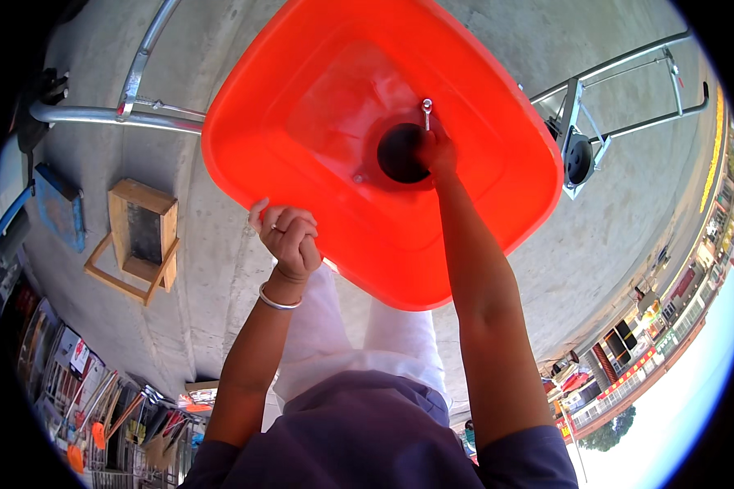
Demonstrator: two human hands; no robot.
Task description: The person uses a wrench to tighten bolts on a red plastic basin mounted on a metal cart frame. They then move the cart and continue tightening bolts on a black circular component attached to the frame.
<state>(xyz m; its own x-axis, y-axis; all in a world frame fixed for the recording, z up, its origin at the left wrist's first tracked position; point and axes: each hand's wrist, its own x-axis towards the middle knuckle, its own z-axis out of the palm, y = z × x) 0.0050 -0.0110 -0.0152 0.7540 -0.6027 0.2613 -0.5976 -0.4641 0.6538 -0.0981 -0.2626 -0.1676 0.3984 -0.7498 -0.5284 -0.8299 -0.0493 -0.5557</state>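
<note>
A large orange-red plastic hopper [302, 114] with rounded corners sits in front of me, a round dark hole [401, 153] low in its middle. My right hand [440, 155] reaches inside, at the right edge of that hole, blurred and partly in shade. From its fingers rises a small shiny ring spanner [427, 114]. A bolt head [358, 178] shows left of the hole. At the hopper's near left rim, my left hand [289, 236] is closed with curled fingers. Whatever is inside those fingers, if anything, is hidden.
Bent metal tubing [139, 118] extends left of the hopper; a metal frame [628, 126] with a black round part [579, 159] stands right. A wooden box [143, 228] and a blue metal piece [59, 208] lie on the concrete floor [212, 318]. Long-handled tools [110, 416] fill the lower left.
</note>
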